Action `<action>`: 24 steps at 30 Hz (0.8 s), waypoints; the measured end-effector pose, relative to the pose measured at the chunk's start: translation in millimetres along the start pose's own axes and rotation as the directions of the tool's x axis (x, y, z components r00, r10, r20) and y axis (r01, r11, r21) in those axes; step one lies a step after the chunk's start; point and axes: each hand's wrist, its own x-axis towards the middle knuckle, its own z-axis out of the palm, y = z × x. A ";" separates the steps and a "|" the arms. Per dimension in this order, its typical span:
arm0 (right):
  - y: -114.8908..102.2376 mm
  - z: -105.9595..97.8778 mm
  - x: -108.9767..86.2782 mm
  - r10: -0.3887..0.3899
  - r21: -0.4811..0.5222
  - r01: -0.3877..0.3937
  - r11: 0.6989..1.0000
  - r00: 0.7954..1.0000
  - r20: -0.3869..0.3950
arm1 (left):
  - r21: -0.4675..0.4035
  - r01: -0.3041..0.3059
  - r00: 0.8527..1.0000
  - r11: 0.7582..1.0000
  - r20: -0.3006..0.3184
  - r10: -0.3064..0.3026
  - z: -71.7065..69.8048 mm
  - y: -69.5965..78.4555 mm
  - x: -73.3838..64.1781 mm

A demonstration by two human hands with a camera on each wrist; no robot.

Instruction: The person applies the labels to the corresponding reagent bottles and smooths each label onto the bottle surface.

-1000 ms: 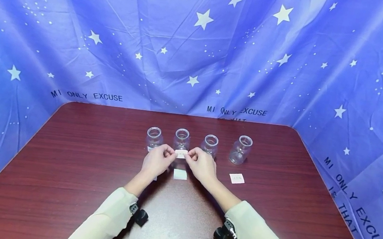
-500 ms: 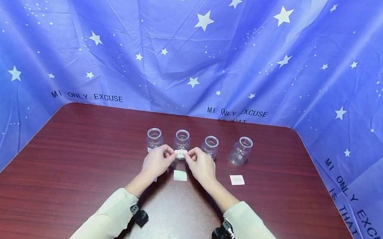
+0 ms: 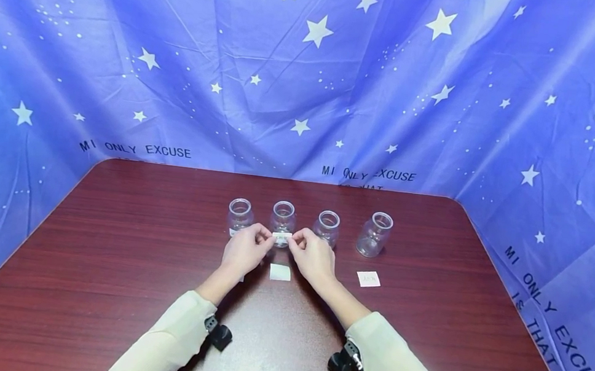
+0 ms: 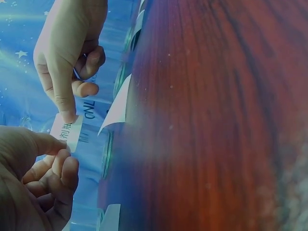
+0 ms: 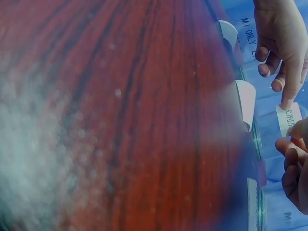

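A small white label [image 3: 282, 238] printed with dark characters is held up in front of the second glass jar [image 3: 284, 210] from the left. My left hand [image 3: 247, 248] pinches its left end between thumb and index finger. At the opposite end, my right hand [image 3: 315, 258] pinches it the same way. The left wrist view shows the characters on the label [image 4: 68, 131] between the fingertips of both hands. The leftmost jar [image 3: 240, 211], partly behind my left hand, has a white label on its front. My right hand partly hides the third jar [image 3: 329, 221].
A fourth glass jar [image 3: 375, 235] stands at the right of the row. In front of it lies a white printed label [image 3: 368, 279]. A pale paper piece [image 3: 280, 272] lies on the dark red wooden table [image 3: 123, 288], below the held label. Starry blue cloth [image 3: 309, 88] hangs behind.
The held label has tilted and looks narrower in the head view, still before the second jar. Both hands stay almost in place.
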 end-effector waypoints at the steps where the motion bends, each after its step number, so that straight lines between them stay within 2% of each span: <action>1: 0.0 0.2 0.0 0.001 0.000 -0.001 1.000 1.000 0.000 | -0.003 0.000 1.000 1.000 -0.001 0.000 -0.1 0.1 0.0; 24: -1.5 3.8 -0.4 -0.009 0.000 0.009 1.000 0.999 -0.039 | 0.011 0.001 1.000 1.000 0.001 -0.001 1.5 -1.2 1.5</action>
